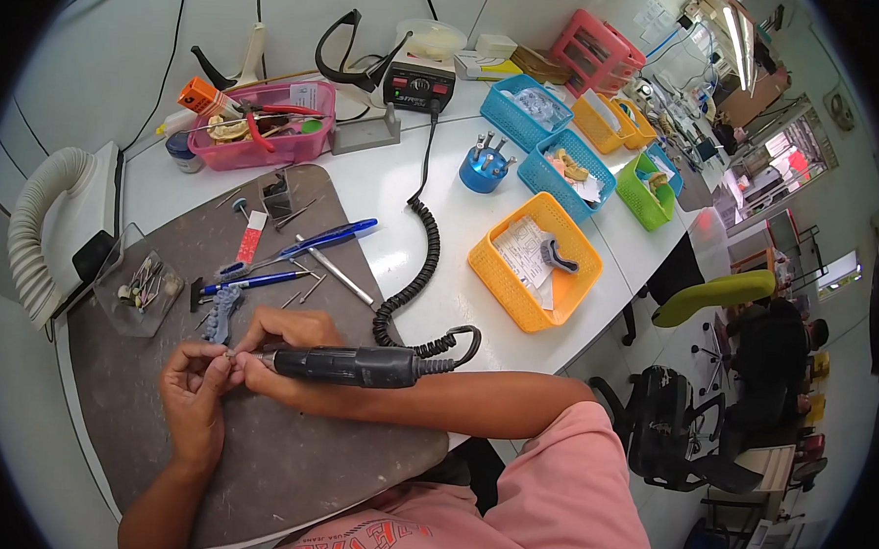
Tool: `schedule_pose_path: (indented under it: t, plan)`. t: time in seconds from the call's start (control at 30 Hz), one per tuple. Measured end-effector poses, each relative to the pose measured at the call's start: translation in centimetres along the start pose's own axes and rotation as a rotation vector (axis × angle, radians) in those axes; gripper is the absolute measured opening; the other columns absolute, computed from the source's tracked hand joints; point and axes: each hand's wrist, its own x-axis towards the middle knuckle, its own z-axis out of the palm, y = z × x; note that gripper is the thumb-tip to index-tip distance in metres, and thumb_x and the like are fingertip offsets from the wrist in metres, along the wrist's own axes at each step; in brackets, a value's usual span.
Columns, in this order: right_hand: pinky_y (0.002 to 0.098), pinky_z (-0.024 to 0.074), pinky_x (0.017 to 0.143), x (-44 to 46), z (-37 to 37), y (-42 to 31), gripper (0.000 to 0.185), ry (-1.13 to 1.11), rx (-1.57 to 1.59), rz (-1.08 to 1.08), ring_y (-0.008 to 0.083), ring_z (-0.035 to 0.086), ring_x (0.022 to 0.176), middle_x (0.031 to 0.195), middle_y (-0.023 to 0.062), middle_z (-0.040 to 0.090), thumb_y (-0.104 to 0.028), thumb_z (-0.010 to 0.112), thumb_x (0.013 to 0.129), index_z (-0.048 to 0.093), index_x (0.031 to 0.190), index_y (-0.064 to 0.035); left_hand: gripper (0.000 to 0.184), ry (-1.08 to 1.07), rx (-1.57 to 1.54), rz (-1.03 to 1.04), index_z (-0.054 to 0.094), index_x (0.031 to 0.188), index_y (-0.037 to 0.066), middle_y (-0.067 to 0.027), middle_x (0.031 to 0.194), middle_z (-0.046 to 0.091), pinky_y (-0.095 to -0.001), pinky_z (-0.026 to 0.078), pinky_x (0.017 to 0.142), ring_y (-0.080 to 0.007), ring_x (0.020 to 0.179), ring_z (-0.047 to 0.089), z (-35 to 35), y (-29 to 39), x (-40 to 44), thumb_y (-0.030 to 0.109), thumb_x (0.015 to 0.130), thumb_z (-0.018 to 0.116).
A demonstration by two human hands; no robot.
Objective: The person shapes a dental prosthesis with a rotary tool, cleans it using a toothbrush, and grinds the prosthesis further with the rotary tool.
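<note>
My right hand (277, 351) is wrapped round a black rotary handpiece (347, 366), whose metal front end points left. A coiled black cord runs from its rear to a control box (420, 85). My left hand (198, 380) pinches something tiny at the handpiece's tip; the fingers hide most of it. Both hands meet over the brown mat (284, 464). Just above my fingertips lies a grey-blue toothed dental model (222, 314). Beyond it are a blue pen (263, 280), another blue pen (328, 238) and a metal rod (336, 275).
At the left stand a white suction hose (41, 228) and a clear box of burs (142, 296). A pink tool basket (268, 149) is at the back. To the right are a blue bur holder (483, 168) and a yellow basket (566, 305) holding papers and a model.
</note>
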Motion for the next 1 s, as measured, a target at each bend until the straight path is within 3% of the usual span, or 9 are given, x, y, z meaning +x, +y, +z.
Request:
schedule_pose_path:
  t: [0.9, 1.0]
  plan:
    - [0.0256, 0.0528, 0.063, 0.07, -0.06, -0.07, 0.009, -0.005, -0.031, 0.001, 0.0125, 0.066, 0.072, 0.075, 0.0096, 0.065, -0.003, 0.066, 0.081, 0.059, 0.082, 0.0032, 0.010, -0.004, 0.005, 0.014, 0.059, 0.099, -0.001, -0.0078, 0.092, 0.064, -0.0233, 0.056, 0.074, -0.0113, 0.080, 0.065, 0.05, 0.22, -0.08, 0.003, 0.090, 0.063]
    - [0.0256, 0.0529, 0.064, 0.06, 0.10, -0.46, 0.009, 0.029, 0.144, 0.056, 0.0127, 0.067, 0.074, 0.077, 0.0097, 0.065, -0.004, 0.064, 0.082, 0.059, 0.083, 0.0032, 0.010, -0.017, 0.010, 0.020, 0.059, 0.099, -0.001, -0.0081, 0.092, 0.064, -0.0234, 0.056, 0.075, -0.0117, 0.081, 0.065, 0.10, 0.24, -0.15, 0.003, 0.091, 0.063]
